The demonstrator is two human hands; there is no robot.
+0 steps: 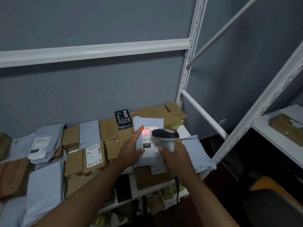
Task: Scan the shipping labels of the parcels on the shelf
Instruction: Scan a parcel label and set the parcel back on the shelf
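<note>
Gripping one scanner (165, 136) in right hand (176, 158), left hand (132, 148) spread flat on one grey parcel (148, 141)

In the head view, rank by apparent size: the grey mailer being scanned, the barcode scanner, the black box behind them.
1. grey mailer, partly hidden
2. barcode scanner
3. black box; it sits farther back, so its rank is unsure.
</note>
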